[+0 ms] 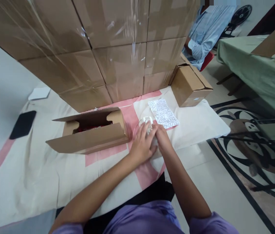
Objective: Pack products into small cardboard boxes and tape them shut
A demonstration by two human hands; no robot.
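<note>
Stretching forward, the left hand (142, 145) lies open-fingered on the white item (147, 121); the right hand (161, 136) pinches it, grip closed.

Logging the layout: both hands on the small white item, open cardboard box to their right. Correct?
No: the head view shows the open cardboard box to their left. The left hand and right hand are on the small white item.

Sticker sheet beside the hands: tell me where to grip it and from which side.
Take the sticker sheet by its near right corner, coming from the side of the right hand. It lies flat on the white cloth, so a thumb-and-finger pinch lifting that corner probably works best; the small cardboard box crowds its far right side.
</note>
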